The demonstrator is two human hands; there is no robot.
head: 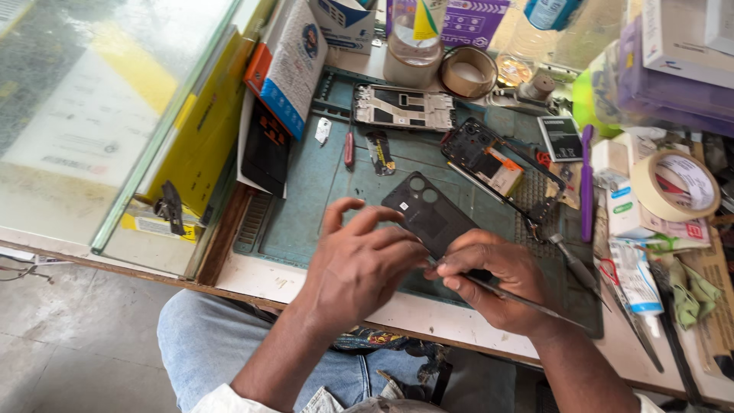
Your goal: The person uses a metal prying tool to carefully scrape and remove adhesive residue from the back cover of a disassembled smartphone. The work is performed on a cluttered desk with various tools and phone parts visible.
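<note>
mat (pixel 321 191) green, lies on the desk | back cover (pixel 428 214) black, flat on the mat, near edge under both hands | left hand (pixel 359 264) presses on the cover, fingers spread | right hand (pixel 493 279) pinches tweezers (pixel 535 306) at the cover's edge
</note>
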